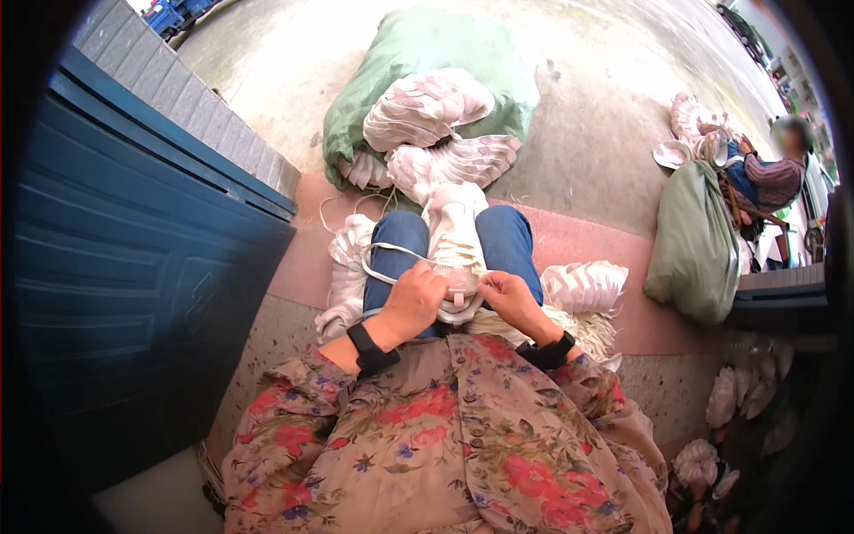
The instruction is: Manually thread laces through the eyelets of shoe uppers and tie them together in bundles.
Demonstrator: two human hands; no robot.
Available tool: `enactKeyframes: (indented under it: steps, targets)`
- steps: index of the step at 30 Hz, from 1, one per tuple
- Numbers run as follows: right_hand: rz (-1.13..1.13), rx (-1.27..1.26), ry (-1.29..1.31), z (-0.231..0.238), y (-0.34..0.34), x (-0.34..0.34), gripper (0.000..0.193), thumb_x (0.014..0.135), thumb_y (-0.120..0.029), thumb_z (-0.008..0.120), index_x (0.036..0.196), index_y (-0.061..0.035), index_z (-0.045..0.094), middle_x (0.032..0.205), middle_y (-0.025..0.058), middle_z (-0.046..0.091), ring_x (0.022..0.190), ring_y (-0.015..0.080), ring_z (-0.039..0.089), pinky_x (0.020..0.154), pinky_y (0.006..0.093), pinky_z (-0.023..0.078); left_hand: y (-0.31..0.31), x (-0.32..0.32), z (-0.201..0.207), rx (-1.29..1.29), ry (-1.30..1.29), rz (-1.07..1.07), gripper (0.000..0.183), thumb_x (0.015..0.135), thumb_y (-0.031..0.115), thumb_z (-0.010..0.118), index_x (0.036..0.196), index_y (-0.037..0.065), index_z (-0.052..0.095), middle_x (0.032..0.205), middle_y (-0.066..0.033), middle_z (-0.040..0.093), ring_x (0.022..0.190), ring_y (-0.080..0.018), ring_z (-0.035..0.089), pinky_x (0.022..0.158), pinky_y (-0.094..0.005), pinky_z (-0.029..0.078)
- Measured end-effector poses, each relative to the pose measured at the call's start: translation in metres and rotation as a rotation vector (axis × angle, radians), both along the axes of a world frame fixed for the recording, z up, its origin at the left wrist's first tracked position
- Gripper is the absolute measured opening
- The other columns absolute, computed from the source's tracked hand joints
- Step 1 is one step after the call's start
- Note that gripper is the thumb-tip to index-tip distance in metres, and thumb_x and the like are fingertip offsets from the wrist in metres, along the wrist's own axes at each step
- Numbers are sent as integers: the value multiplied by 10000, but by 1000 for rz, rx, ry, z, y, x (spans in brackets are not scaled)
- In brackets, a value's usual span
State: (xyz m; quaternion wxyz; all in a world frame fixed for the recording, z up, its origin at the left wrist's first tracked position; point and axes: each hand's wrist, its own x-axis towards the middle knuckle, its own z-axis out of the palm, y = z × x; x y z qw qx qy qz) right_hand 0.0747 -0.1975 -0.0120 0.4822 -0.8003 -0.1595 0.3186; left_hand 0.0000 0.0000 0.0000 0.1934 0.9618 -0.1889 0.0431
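Note:
On my lap, between my knees, lies a white shoe upper [460, 283] at the near end of a stack of nested white uppers [454, 222]. A long white shoelace [381, 246] loops out over my left knee and runs back to the upper. My left hand [416, 295] is closed at the left edge of the upper, pinching the lace there. Close by on the right edge, my right hand [509, 294] pinches a short white piece of lace between thumb and fingers. The fingertips partly hide the eyelets.
A green sack [436, 53] stands ahead, bundled white uppers [431, 107] against it. More bundles [351, 267] lie left of my legs; another bundle [583, 287] and loose laces [587, 331] lie right. A blue door [151, 258] stands left. Another person [774, 182] sits right, behind a green sack [694, 240].

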Motion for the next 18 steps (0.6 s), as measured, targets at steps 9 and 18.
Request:
enactKeyframes:
  steps: [9, 18]
  targets:
    - [138, -18, -120, 13, 52, -2, 263, 793, -178, 483, 925, 10, 613, 684, 201, 587, 629, 266, 589, 614, 334, 450, 18, -10, -13, -340, 31, 524, 85, 748, 95, 583, 775, 26, 625, 711, -130, 587, 699, -306, 517, 631, -378, 424]
    - [88, -56, -141, -7, 67, -3, 259, 792, -201, 460, 931, -43, 611, 712, 228, 584, 711, 367, 590, 646, 405, 456, 18, 1, -14, -163, 51, 482, 109, 766, 130, 550, 734, 38, 598, 690, -137, 577, 718, -309, 527, 651, -399, 440]
